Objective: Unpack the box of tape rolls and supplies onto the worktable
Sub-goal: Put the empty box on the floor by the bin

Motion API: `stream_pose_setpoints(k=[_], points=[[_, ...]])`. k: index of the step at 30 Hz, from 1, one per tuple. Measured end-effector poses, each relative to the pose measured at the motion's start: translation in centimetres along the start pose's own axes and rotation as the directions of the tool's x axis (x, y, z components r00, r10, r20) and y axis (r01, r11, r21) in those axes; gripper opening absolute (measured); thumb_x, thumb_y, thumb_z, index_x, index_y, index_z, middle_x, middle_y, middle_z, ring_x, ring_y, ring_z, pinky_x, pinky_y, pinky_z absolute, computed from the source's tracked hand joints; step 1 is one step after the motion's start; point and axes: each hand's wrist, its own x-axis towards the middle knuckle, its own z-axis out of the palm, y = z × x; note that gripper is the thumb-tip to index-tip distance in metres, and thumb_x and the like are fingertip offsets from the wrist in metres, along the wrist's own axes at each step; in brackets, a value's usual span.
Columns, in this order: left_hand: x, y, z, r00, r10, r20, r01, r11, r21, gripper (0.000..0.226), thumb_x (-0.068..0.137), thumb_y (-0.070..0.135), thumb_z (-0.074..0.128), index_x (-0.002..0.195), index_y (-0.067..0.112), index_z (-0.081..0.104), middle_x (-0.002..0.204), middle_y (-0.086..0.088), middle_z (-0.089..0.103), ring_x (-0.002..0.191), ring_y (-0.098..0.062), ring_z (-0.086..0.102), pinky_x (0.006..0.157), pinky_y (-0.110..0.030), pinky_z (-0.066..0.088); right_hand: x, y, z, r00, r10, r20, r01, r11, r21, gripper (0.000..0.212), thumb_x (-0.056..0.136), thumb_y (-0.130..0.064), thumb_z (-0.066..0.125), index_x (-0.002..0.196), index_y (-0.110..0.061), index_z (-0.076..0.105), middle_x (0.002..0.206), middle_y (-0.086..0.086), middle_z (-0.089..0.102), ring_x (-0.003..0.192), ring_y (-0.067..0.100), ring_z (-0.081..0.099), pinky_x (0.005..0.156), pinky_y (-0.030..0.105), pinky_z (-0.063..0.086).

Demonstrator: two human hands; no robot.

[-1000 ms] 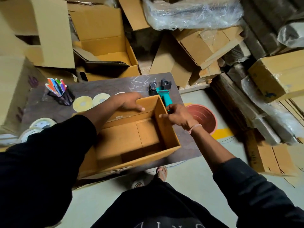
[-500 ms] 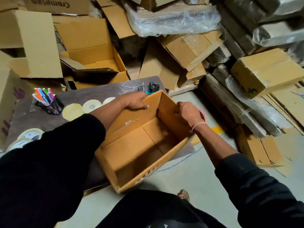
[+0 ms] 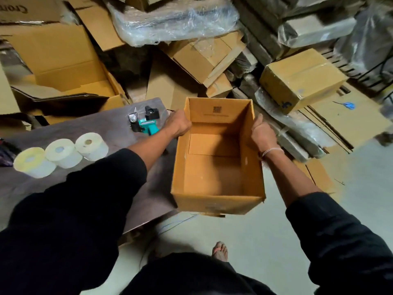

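Open brown cardboard box [image 3: 217, 158] sitting empty, upright, overhanging the dark worktable [image 3: 110, 133] edge; three pale tape rolls [image 3: 61, 154] lying flat in a row; teal dispenser [image 3: 146, 124] resting behind.

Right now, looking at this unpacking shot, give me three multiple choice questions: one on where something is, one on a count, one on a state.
1. Where does the teal tape dispenser lie?
A. inside the box
B. on the worktable, left of the box
C. on the floor

2. How many tape rolls show on the worktable?
A. one
B. three
C. six

3. What state is the cardboard box in?
A. open and empty
B. taped shut
C. full of rolls

Answers:
1 B: it rests on the dark tabletop beside the left hand.
2 B: three pale rolls sit in a row.
3 A: its bare bottom shows, with the right hand on its side.
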Motion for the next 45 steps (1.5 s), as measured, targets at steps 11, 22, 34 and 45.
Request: stream_pose_setpoints(k=[11, 22, 34, 45], points=[[1.3, 6.7, 8.0, 0.961, -0.254, -0.109, 0.22, 0.942, -0.254, 0.01, 0.099, 0.026, 0.058, 0.104, 0.018, 0.059, 0.114, -0.008, 0.069, 0.1, -0.031, 0.065, 0.083, -0.037, 0.053, 5.1, 9.7, -0.8, 0.998, -0.016, 0.067, 0.015, 1.0, 0.009, 0.036, 0.103, -0.01, 0.039, 0.138, -0.008, 0.048, 0.125, 0.021, 0.06, 0.115, 0.039, 0.06, 0.1, 0.05, 0.048], [0.7, 9.3, 17.3, 0.963, -0.082, 0.256, 0.12, 0.984, -0.135, 0.086, 0.071, 0.014, 0.075, 0.145, 0.019, 0.032, 0.115, -0.005, 0.063, 0.104, -0.025, 0.062, 0.094, -0.047, 0.056, 6.7, 19.7, 1.8, 0.989, 0.099, 0.112, -0.103, 0.994, 0.036, 0.038, 0.092, -0.03, 0.063, 0.125, -0.017, 0.049, 0.118, 0.017, 0.064, 0.106, 0.039, 0.063, 0.085, 0.042, 0.05], [1.8, 9.7, 24.6, 0.947, 0.066, 0.315, -0.019, 0.989, -0.15, 0.052, 0.073, 0.02, 0.066, 0.123, 0.027, 0.061, 0.111, -0.004, 0.073, 0.101, -0.028, 0.069, 0.087, -0.042, 0.059, 5.8, 26.4, 5.6, 0.87, 0.295, 0.394, -0.449, 0.804, 0.39, 0.028, 0.099, -0.021, 0.05, 0.116, 0.001, 0.057, 0.11, 0.021, 0.064, 0.077, 0.033, 0.063, 0.068, 0.039, 0.055], [2.3, 7.4, 38.5, 0.939, 0.056, 0.338, -0.034, 0.997, -0.069, 0.058, 0.089, -0.004, 0.056, 0.136, 0.03, 0.06, 0.118, 0.005, 0.069, 0.108, -0.02, 0.065, 0.093, -0.029, 0.051, 8.0, 35.4, 19.9, 0.597, 0.43, 0.678, -0.775, 0.527, 0.348, 0.026, 0.099, -0.02, 0.046, 0.104, 0.0, 0.062, 0.095, 0.024, 0.072, 0.069, 0.042, 0.073, 0.061, 0.047, 0.063]])
